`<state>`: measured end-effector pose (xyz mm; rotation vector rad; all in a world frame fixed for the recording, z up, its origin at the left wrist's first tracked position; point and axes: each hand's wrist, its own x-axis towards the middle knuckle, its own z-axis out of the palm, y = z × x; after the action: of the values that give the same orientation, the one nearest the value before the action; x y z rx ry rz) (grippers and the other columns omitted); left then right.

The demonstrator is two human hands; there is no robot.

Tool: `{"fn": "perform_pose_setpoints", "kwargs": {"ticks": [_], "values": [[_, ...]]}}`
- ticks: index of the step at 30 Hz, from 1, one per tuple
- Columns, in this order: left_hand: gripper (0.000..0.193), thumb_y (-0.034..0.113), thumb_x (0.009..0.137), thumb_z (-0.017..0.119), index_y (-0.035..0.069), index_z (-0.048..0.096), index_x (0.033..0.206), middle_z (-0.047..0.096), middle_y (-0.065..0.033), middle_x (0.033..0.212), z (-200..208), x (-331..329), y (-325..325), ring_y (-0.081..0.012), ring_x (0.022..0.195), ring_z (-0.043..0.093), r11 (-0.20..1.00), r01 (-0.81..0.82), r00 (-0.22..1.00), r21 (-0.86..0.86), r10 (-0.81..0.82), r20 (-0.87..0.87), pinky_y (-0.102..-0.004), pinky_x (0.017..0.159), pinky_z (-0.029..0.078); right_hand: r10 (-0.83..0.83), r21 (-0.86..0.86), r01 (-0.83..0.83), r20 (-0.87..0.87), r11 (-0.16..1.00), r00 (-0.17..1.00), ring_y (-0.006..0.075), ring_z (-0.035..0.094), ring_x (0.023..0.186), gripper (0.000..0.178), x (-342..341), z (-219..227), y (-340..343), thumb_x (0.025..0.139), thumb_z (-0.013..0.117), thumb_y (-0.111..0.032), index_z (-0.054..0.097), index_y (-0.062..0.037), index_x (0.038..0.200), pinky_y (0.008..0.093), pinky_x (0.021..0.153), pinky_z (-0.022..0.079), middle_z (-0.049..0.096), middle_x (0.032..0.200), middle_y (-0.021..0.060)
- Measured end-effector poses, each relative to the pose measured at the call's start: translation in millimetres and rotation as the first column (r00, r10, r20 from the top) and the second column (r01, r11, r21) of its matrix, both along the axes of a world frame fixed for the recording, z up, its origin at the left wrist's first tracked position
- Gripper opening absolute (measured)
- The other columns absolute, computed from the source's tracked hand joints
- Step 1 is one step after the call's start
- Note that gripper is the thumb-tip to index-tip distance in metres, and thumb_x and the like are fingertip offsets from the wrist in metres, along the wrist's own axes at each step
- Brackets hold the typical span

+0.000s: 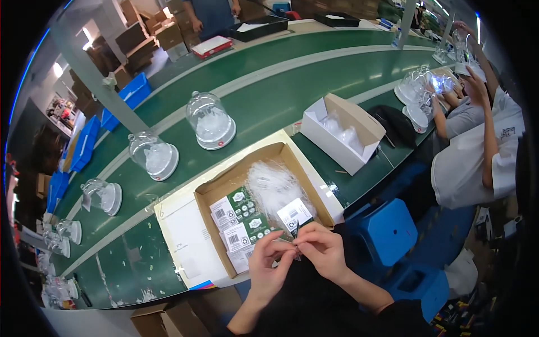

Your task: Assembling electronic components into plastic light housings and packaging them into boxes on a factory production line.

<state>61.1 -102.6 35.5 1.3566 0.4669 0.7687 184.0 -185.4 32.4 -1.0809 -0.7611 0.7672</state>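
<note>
My left hand (270,263) and my right hand (321,251) meet at the box's near edge, thumbs and fingertips pinched on what looks like a thin clear plastic strand (287,241). Just beyond the fingertips, a white printed card tag (294,213) lies tilted; whether it hangs from the strand I cannot tell. The shallow cardboard box (203,206) holds a heap of thin white strands (275,182) on its right side. On its left side lie green and white card tags (234,236) in overlapping rows. My fingers partly cover the nearest tags.
Clear domes on white bases (210,121) stand along the green conveyor (252,95). An open white carton (337,132) with clear pieces sits beyond the box. Blue stools (387,230) are at right. Co-workers (477,129) handle domes at far right; another person (210,17) stands across the conveyor.
</note>
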Motion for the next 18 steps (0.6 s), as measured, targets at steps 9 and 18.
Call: {"fn": "perform_pose_setpoints", "kwargs": {"ticks": [9, 18], "values": [[0.048, -0.010, 0.085, 0.059, -0.002, 0.037, 0.126, 0.064, -0.0135, 0.091, -1.8, -10.9, 10.5, -0.0172, 0.085, 0.064, 0.998, 0.030, 1.000, 0.056, -0.030, -0.009, -0.0286, 0.079, 0.054, 0.108, 0.008, -0.108, -0.054, 0.994, 0.993, 0.0123, 0.058, 0.082, 0.012, -4.1, 0.6, 4.2, 0.088, 0.059, 0.004, 0.064, 0.0054, 0.099, 0.0216, 0.071, 0.049, 0.056, 0.100, 0.0092], [0.048, -0.009, 0.085, 0.061, 0.000, 0.037, 0.125, 0.065, -0.0143, 0.090, -2.5, -28.3, 32.0, -0.0181, 0.083, 0.065, 0.993, 0.042, 0.999, 0.111, -0.039, -0.029, -0.0285, 0.078, 0.054, 0.177, -0.035, -0.178, -0.015, 0.983, 0.984, 0.0133, 0.059, 0.084, 0.012, -11.9, 10.7, 24.3, 0.088, 0.058, 0.005, 0.064, 0.0063, 0.099, 0.0236, 0.071, 0.050, 0.057, 0.098, 0.0101]]}}
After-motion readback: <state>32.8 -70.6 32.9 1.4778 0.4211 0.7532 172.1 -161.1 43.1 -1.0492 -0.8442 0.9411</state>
